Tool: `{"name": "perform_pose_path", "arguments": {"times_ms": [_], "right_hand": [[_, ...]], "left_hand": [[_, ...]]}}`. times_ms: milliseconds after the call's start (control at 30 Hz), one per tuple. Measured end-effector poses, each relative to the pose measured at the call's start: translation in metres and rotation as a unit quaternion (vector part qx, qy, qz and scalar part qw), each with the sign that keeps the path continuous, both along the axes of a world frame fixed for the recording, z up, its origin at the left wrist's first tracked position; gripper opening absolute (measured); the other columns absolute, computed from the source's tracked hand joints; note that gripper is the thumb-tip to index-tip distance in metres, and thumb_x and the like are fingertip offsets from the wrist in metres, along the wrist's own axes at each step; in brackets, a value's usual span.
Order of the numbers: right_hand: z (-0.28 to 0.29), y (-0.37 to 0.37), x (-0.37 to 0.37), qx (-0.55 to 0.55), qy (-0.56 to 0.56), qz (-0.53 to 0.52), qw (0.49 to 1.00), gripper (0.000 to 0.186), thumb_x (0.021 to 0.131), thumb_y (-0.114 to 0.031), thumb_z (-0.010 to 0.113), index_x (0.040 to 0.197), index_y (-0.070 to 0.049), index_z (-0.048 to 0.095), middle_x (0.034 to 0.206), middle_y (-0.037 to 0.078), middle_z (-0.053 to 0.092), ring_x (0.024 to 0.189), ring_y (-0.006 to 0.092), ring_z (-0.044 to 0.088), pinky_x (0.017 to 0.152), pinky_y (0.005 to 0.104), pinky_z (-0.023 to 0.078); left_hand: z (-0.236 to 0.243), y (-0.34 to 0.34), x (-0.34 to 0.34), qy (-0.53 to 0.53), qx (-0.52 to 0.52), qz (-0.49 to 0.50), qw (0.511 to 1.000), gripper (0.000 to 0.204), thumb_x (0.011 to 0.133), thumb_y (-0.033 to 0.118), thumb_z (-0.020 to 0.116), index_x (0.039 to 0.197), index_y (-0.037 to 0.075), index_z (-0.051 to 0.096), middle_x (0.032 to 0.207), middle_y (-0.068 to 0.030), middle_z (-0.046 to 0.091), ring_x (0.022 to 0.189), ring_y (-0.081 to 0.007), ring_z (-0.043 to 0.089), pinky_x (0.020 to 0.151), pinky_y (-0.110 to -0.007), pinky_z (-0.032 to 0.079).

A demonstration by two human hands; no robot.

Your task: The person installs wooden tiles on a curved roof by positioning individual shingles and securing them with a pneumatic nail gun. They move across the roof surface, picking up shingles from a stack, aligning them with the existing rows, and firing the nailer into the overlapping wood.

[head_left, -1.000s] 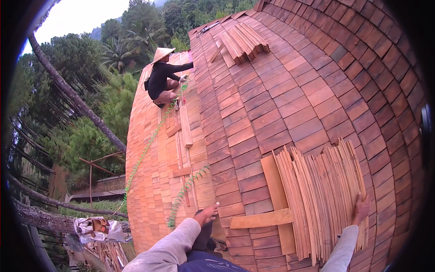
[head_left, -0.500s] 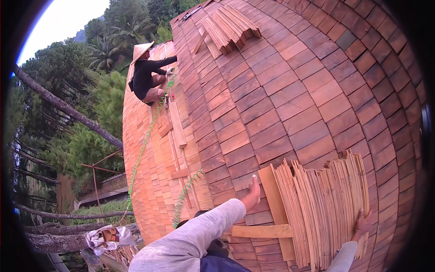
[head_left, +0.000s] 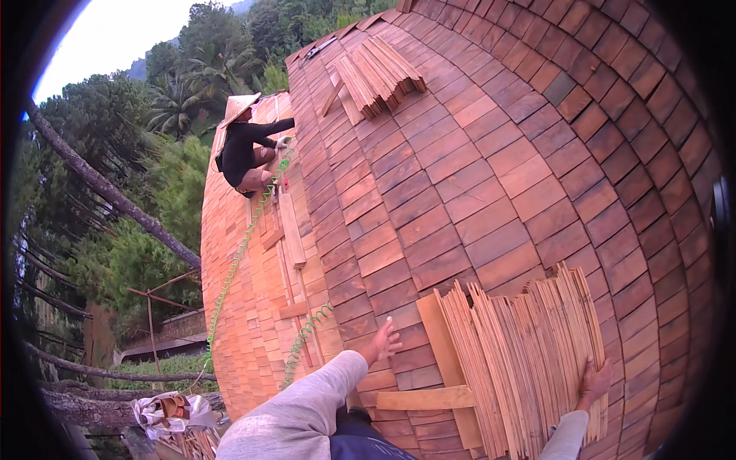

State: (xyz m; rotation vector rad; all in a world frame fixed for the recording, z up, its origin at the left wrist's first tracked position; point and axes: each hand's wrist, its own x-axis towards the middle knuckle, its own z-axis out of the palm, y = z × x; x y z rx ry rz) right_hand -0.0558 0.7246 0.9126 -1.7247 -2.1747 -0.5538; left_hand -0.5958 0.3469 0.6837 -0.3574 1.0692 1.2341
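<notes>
My left hand (head_left: 382, 341) reaches out in a grey sleeve over the shingled roof, fingers spread and nothing in it. To its right stands a row of thin wooden shingles (head_left: 514, 360), packed on edge. My right hand (head_left: 595, 382) is at the right end of this row, closed against the outermost shingles; some of its fingers are hard to make out. Below my left hand, a flat wooden board (head_left: 425, 398) runs to the row's left side. A longer upright board (head_left: 443, 337) lies along that side.
A co-worker (head_left: 249, 146) in a straw hat crouches at the far left on paler shingles. A green coiled hose (head_left: 230, 268) trails down the roof. Another shingle stack (head_left: 377, 73) lies higher up. Loose planks (head_left: 291, 230) lie mid-left. A white sack (head_left: 172, 414) sits lower left, beyond the roof edge.
My left hand has moved left, away from the shingle row, and its fingers have spread. My right hand stays at the row's right end. The view has shifted slightly.
</notes>
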Motion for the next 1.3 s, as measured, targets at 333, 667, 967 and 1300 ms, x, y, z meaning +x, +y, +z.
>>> {"name": "perform_pose_path", "arguments": {"times_ms": [333,667,967,1300], "right_hand": [[0.017,-0.012,-0.041,-0.045,0.013,-0.019,0.999,0.069,0.1,-0.065,0.055,0.12,0.0,0.067,0.118,0.019,0.07,0.112,0.0404,0.064,0.093,0.0534,0.049],[0.025,-0.019,-0.039,-0.011,0.141,0.016,0.99,0.076,0.091,-0.063,0.071,0.143,-0.01,0.057,0.126,0.012,0.071,0.122,0.035,0.064,0.099,0.0516,0.047],[0.025,-0.015,-0.03,-0.009,0.122,-0.009,0.992,0.075,0.09,-0.064,0.072,0.142,-0.011,0.059,0.126,0.009,0.071,0.12,0.0316,0.066,0.098,0.0493,0.048],[0.025,-0.029,-0.041,0.016,0.091,0.003,0.996,0.066,0.093,-0.068,0.066,0.122,-0.009,0.073,0.118,0.009,0.072,0.114,0.0294,0.067,0.094,0.0463,0.049]], "left_hand": [[0.084,0.081,0.187,0.559,-0.124,-0.066,0.817,0.099,0.103,0.065,0.052,0.168,0.002,0.015,0.176,-0.0262,0.005,0.164,-0.0423,0.004,0.13,-0.057,0.009],[0.15,0.201,0.283,0.834,0.272,-0.208,0.432,0.102,0.097,0.077,0.049,0.171,0.013,0.019,0.178,-0.0189,0.008,0.165,-0.0351,0.003,0.13,-0.061,-0.002],[0.154,0.207,0.29,0.853,0.233,-0.23,0.406,0.105,0.093,0.081,0.047,0.17,0.014,0.024,0.178,-0.0187,0.011,0.165,-0.0366,0.006,0.13,-0.061,-0.001],[0.149,0.199,0.28,0.853,0.227,-0.243,0.403,0.107,0.091,0.08,0.051,0.17,0.013,0.024,0.177,-0.0202,0.009,0.165,-0.0382,0.004,0.129,-0.062,-0.003]]}}
